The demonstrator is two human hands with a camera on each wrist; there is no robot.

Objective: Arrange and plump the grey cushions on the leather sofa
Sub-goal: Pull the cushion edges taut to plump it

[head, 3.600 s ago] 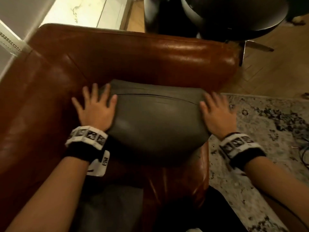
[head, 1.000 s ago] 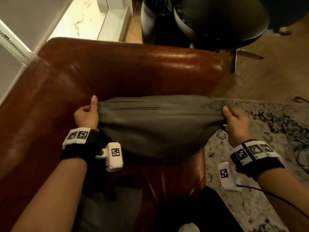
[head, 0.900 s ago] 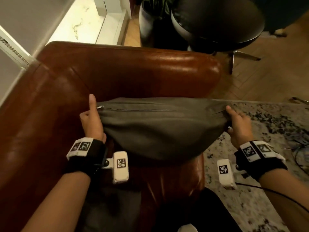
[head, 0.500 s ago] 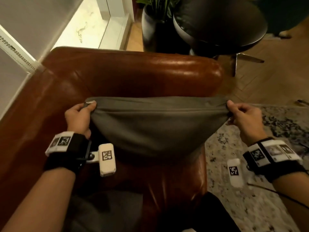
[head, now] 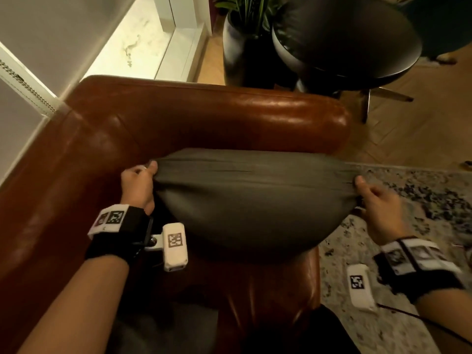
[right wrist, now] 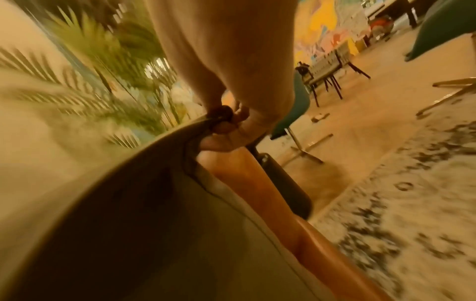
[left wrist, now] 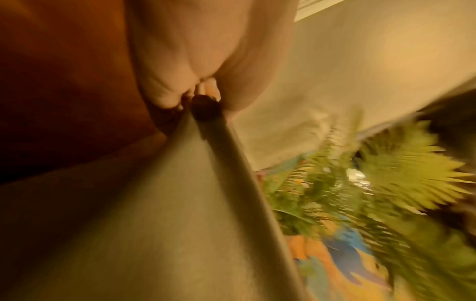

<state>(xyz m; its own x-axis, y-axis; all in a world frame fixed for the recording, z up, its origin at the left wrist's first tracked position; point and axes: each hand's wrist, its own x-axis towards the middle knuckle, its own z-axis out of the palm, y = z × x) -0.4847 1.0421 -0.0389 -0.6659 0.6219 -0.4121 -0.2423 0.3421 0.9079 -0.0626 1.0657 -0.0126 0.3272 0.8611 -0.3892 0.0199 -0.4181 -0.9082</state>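
A grey cushion (head: pixel 250 200) is stretched between both hands above the seat of the brown leather sofa (head: pixel 217 118), close to its arm. My left hand (head: pixel 139 183) pinches the cushion's top left corner, and my right hand (head: pixel 375 200) pinches the top right corner. The cushion's belly sags down between them. In the left wrist view the grey cushion (left wrist: pixel 154 224) runs to a point under the curled fingers (left wrist: pixel 185 85). The right wrist view shows the cushion (right wrist: pixel 115 213) bunched in the fingertips (right wrist: pixel 226 120). A second grey shape (head: pixel 166 328) lies low on the seat, partly hidden.
A dark round chair (head: pixel 344 39) on metal legs and a potted plant (head: pixel 242 34) stand behind the sofa arm. A patterned rug (head: pixel 383 251) covers the floor on the right, wood flooring (head: pixel 421 123) beyond it. A white wall (head: pixel 38 47) runs along the left.
Earlier both hands lay flat against the cushion's sides. They then took hold of its top corners, pulled them apart and lifted, so the top edge is taut now.
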